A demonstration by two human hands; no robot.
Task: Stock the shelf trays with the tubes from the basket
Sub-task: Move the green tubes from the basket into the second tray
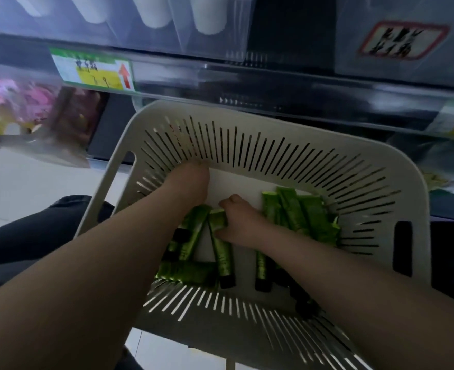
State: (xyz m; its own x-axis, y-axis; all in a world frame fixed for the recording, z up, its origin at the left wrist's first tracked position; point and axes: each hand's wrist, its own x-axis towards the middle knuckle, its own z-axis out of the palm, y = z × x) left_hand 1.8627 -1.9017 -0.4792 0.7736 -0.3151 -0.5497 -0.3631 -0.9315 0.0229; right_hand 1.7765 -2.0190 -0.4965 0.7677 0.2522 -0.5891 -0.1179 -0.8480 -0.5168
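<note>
head view: pale floor (20, 188) beneath basket (247, 121), shelf rail (247, 76) beyond.

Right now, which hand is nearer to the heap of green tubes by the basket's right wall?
Right. The right hand lies just left of that heap, gripping another tube. The left hand is farther left, by the basket far wall.

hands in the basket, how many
2. The left hand is down by the basket's far wall, its fingers hidden; the right hand grips a green tube mid-basket.
</note>
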